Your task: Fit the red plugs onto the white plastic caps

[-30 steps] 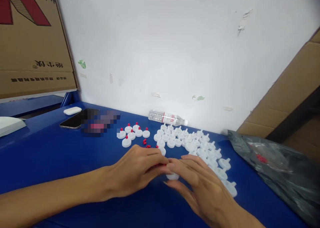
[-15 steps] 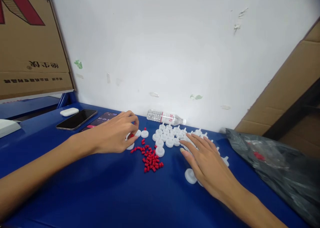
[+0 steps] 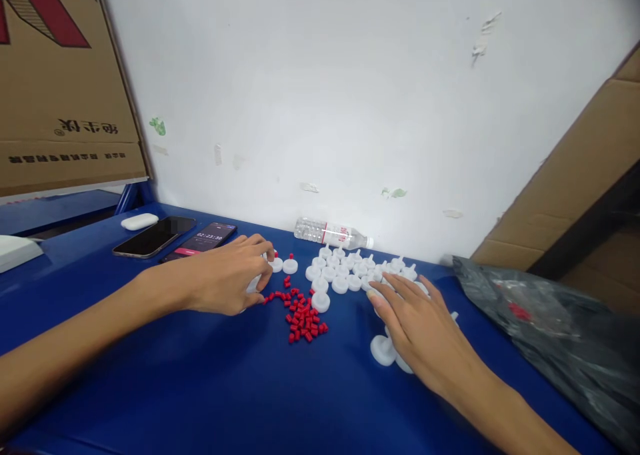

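Note:
My left hand (image 3: 227, 275) hovers at the left end of the loose red tips (image 3: 303, 318), its fingers curled and its thumb apart, with nothing visible held between them. Partly behind these fingers shows a white cap (image 3: 253, 284). Just beyond stand white caps (image 3: 290, 266) carrying small red tips. Over the right side of the group of white nozzle caps (image 3: 340, 283), my right hand (image 3: 413, 308) lies with fingers stretched out. It covers some caps, and whether it touches them is unclear. More white caps (image 3: 384, 350) lie beside its thumb and under its palm.
A clear plastic bottle (image 3: 333, 234) lies on its side against the wall. Two phones, one black (image 3: 155, 236) and one showing a timer (image 3: 205, 238), rest at the left by a white case (image 3: 140, 222). A dark plastic bag (image 3: 545, 335) spreads along the right.
My left hand has shifted slightly down and left, its thumb now lower and farther from its fingers. The red tip seen at its fingers no longer shows there. My right hand has moved slightly right.

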The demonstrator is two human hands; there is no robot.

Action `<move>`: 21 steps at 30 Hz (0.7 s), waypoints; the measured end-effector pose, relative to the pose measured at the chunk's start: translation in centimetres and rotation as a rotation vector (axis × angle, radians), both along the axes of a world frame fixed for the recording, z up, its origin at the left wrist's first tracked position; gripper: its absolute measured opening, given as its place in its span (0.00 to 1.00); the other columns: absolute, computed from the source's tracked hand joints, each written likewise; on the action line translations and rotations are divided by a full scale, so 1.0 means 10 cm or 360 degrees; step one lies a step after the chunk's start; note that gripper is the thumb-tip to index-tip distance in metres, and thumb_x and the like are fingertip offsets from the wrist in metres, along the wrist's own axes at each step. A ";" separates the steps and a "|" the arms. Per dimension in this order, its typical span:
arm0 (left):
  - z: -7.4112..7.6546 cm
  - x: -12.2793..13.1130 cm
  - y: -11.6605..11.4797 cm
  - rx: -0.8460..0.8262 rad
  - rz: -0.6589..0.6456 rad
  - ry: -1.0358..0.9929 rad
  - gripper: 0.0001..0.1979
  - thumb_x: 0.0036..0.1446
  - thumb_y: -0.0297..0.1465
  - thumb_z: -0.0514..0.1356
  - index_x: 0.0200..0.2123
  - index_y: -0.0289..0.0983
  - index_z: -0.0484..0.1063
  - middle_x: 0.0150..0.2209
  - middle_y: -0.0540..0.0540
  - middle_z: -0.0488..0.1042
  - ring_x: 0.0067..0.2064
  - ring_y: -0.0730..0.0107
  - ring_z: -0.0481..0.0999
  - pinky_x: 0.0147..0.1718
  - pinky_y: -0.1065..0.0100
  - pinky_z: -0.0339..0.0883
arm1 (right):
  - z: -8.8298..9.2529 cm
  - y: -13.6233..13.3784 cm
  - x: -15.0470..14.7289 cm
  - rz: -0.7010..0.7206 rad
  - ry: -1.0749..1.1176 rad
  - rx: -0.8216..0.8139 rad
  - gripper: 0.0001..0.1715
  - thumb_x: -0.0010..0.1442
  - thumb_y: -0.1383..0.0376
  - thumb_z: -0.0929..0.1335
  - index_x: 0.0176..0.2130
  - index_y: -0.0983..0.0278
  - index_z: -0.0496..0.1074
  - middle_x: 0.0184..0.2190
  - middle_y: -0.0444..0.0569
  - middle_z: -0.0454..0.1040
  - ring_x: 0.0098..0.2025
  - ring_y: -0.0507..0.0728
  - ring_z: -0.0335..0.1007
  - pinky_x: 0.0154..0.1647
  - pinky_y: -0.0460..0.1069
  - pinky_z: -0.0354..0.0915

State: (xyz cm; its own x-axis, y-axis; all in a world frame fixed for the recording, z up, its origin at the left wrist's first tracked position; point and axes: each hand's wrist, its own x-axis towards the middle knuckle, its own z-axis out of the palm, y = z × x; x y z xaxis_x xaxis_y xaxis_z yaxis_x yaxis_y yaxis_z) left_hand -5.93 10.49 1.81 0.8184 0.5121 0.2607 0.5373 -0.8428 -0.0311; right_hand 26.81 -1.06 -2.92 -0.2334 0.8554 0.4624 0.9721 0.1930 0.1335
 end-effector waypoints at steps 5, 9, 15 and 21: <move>-0.02 0.07 -0.04 -0.0161 -0.0035 0.0115 0.05 0.56 0.32 0.67 0.29 0.40 0.75 0.50 0.44 0.71 0.52 0.55 0.68 0.51 0.58 0.60 | -0.04 -0.01 0.01 0.0024 0.0027 0.0026 0.28 0.74 0.53 0.54 0.57 0.62 0.73 0.56 0.57 0.76 0.62 0.68 0.68 0.62 0.75 0.58; -0.04 0.10 -0.06 -0.0176 -0.0067 0.0120 0.05 0.57 0.26 0.63 0.29 0.40 0.74 0.45 0.46 0.72 0.49 0.59 0.71 0.50 0.60 0.60 | -0.03 0.00 0.01 0.0057 0.0038 0.0082 0.27 0.75 0.54 0.55 0.54 0.65 0.75 0.53 0.57 0.78 0.59 0.68 0.71 0.62 0.75 0.58; -0.02 0.12 -0.05 -0.0044 -0.0108 0.0020 0.04 0.57 0.25 0.61 0.31 0.39 0.72 0.39 0.47 0.72 0.43 0.61 0.70 0.46 0.61 0.60 | 0.14 -0.04 -0.06 0.0235 0.0013 0.0202 0.26 0.74 0.55 0.57 0.57 0.66 0.72 0.53 0.60 0.76 0.54 0.66 0.75 0.55 0.67 0.70; 0.06 0.27 -0.14 0.0035 -0.0274 -0.0085 0.05 0.64 0.27 0.57 0.38 0.38 0.73 0.37 0.47 0.73 0.39 0.64 0.70 0.42 0.64 0.62 | 0.18 -0.17 -0.22 0.0522 0.0041 0.0180 0.20 0.72 0.62 0.62 0.60 0.64 0.67 0.47 0.58 0.72 0.39 0.60 0.76 0.37 0.57 0.76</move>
